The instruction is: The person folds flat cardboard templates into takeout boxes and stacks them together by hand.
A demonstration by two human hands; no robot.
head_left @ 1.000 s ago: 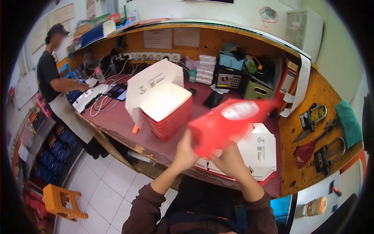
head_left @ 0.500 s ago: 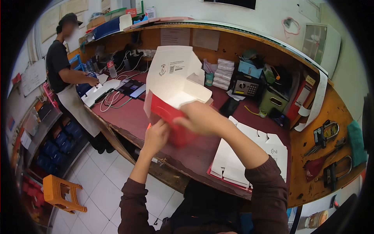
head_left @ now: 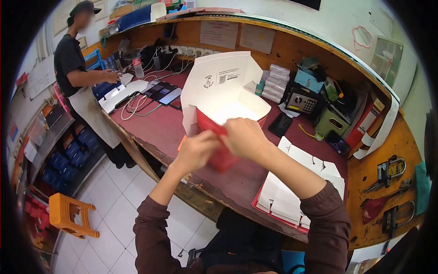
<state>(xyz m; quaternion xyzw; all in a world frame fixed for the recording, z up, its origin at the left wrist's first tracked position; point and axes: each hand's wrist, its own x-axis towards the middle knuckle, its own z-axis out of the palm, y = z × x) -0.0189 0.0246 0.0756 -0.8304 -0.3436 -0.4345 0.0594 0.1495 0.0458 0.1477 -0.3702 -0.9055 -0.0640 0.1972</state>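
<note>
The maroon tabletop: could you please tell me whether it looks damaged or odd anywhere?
Yes: the tabletop looks damaged along its front edge, where the maroon surface ends raggedly instead of in a clean line.

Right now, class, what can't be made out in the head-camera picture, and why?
All in the head view:
Red card at the left hand: edges blurred, seemingly by motion.
Right hand: fingertips blurred and turned away.
White card pile: partly hidden behind the right forearm.
Wall notice: wording too small.
Green cloth: cut off by dark lens border.
</note>
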